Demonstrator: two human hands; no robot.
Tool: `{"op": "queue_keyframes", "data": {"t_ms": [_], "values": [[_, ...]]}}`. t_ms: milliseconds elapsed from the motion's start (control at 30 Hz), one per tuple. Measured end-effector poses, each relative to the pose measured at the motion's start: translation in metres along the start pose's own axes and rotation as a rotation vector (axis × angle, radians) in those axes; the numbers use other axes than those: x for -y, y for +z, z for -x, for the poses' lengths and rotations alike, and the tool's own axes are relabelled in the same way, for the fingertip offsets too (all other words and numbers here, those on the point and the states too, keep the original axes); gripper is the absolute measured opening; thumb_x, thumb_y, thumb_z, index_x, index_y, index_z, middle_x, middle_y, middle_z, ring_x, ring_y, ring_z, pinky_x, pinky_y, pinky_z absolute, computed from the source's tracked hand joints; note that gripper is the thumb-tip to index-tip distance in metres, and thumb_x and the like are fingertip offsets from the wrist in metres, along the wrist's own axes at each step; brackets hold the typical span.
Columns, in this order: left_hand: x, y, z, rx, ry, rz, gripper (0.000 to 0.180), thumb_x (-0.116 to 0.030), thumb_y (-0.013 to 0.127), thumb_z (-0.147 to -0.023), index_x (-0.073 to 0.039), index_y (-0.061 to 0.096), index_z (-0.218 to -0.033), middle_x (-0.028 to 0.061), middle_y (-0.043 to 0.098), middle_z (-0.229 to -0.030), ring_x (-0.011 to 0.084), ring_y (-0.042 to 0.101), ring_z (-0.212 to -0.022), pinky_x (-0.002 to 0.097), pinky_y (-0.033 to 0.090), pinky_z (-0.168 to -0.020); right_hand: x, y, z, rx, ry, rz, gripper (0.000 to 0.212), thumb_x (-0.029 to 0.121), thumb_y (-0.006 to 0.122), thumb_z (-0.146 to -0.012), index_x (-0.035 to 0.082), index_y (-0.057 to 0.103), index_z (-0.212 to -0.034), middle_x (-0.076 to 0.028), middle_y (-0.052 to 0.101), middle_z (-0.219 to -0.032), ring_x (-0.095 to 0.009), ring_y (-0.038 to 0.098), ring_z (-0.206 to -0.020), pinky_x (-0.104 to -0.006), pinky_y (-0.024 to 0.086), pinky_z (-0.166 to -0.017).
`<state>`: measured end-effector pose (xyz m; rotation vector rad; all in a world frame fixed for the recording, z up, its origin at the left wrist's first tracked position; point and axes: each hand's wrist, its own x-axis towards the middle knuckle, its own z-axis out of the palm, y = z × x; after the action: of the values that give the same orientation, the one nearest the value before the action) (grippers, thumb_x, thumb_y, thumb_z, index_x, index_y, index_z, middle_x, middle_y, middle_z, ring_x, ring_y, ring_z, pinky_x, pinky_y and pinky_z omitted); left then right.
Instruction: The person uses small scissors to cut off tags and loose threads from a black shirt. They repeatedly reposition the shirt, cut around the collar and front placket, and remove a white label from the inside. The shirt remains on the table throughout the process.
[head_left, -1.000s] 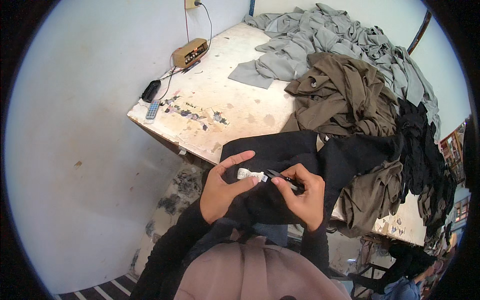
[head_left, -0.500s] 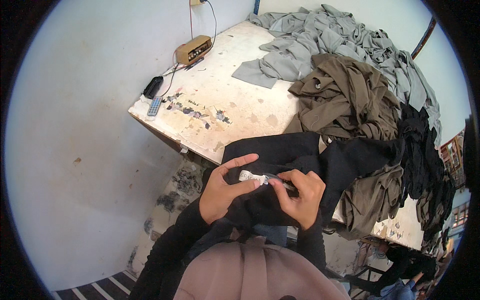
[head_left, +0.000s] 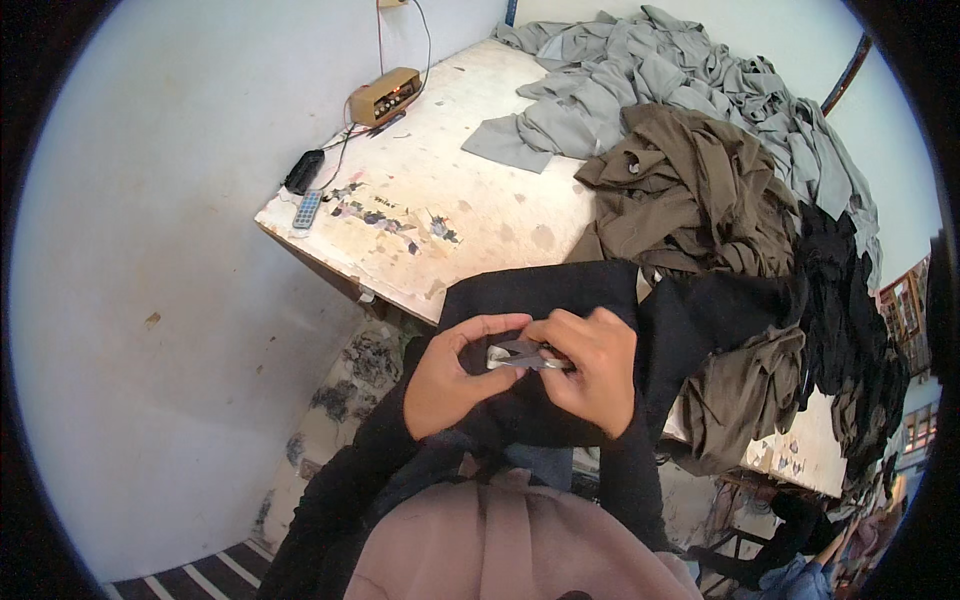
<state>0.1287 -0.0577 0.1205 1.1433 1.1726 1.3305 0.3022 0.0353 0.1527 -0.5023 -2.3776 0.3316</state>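
A piece of black cloth (head_left: 545,290) hangs over the table's near edge, with part of it between my hands. My left hand (head_left: 440,388) is closed on the cloth, thumb and forefinger bent round a small white label (head_left: 495,355). Small grey metal thread snips (head_left: 522,350) lie across the label, partly covering it. My right hand (head_left: 595,372) is closed round these snips, its fingertips close to my left forefinger. The snips' far end and the cloth under my fingers are hidden.
On the pale worn table (head_left: 470,120) lie piles of grey cloth (head_left: 640,90), brown cloth (head_left: 700,190) and black cloth (head_left: 830,300). A small box-shaped device (head_left: 386,97) with wires and a remote control (head_left: 308,210) sit by the left wall. Other people (head_left: 800,570) are at lower right.
My right hand has moved left and turned, bringing the snips over the label, which now shows less. The fingertips of both hands have come closer together.
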Motion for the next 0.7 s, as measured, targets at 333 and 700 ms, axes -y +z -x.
{"op": "queue_keyframes", "data": {"t_ms": [333,700], "values": [[0.014,0.013,-0.002,-0.068,0.085,-0.176,0.055,-0.01,0.077,-0.081,0.005,0.057,-0.129,0.0137,0.067,-0.121,0.0164,0.061,-0.113,0.0301,0.044,-0.102,0.003,0.013,-0.036,-0.153,0.135,-0.006,0.021,0.022,0.075,-0.076,0.01,0.066,-0.09,-0.006,0.068,-0.08,-0.028,0.064,-0.064,-0.0359,0.047,-0.059],[0.011,0.015,-0.004,-0.208,0.174,-0.142,0.052,0.003,0.07,-0.083,-0.001,0.058,-0.133,0.0135,0.067,-0.124,0.0172,0.063,-0.113,0.0298,0.048,-0.099,0.023,0.009,0.01,-0.129,0.178,0.171,0.024,0.029,0.08,-0.078,0.008,0.067,-0.08,-0.004,0.062,-0.07,-0.023,0.056,-0.052,-0.0336,0.037,-0.049]]}}
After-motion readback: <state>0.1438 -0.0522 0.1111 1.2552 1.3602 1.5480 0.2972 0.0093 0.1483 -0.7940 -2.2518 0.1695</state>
